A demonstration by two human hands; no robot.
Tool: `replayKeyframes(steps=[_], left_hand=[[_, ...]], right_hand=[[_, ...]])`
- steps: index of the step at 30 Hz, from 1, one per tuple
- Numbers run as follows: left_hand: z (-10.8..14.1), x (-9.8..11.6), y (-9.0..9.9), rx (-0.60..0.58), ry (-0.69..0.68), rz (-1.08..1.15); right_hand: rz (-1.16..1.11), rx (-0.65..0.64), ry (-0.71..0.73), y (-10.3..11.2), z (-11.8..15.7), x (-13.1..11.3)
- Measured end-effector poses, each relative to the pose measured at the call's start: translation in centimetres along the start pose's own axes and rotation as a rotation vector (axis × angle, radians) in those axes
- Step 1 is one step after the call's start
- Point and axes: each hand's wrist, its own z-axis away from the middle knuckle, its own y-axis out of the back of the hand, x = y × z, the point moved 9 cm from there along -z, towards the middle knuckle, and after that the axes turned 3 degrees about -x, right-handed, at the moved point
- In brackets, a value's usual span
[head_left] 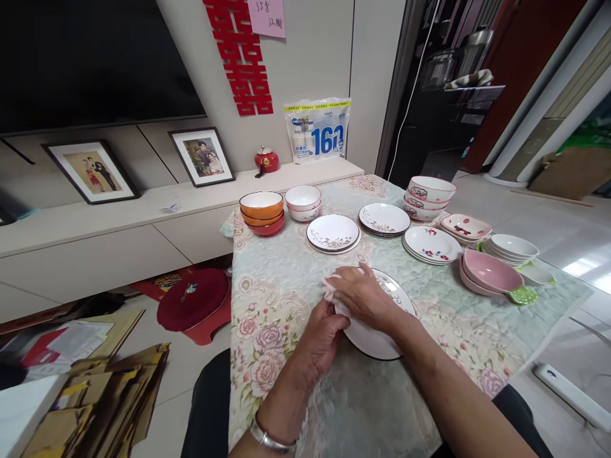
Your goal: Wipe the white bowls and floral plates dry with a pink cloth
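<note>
A white plate (375,340) with a dark rim and a floral pattern is tilted slightly over the near part of the table. My left hand (324,337), with a silver bracelet at the wrist, grips its left edge between thumb and fingers. Across the plate's upper left lies my right hand (365,296), pressing a pale pink cloth (329,289) against the surface and rim. Most of the cloth is hidden under the right fingers. Just beyond is a small stack of similar plates (333,232), with another plate stack (384,219) to its right.
Orange and red bowls (261,207) and white bowls (303,202) stand at the table's far left. Toward the right are tall white bowls (429,197), flowered plates (432,245), pink bowls (491,272) and small white bowls (514,247). A red stool (193,299) stands left of the table.
</note>
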Motion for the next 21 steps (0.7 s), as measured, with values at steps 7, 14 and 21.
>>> replayKeyframes(steps=[7, 14, 21], left_hand=[[0.2, 0.1, -0.4, -0.045, 0.052, -0.015], [0.0, -0.1, 0.3, -0.022, 0.032, -0.028], [0.2, 0.7, 0.2, 0.0, -0.006, 0.034]], right_hand=[[0.057, 0.024, -0.44, 1.3, 2.0, 6.9], [-0.046, -0.007, -0.004, 0.3, 0.4, 0.6], [-0.04, 0.023, -0.523, 1.1, 2.8, 8.8]])
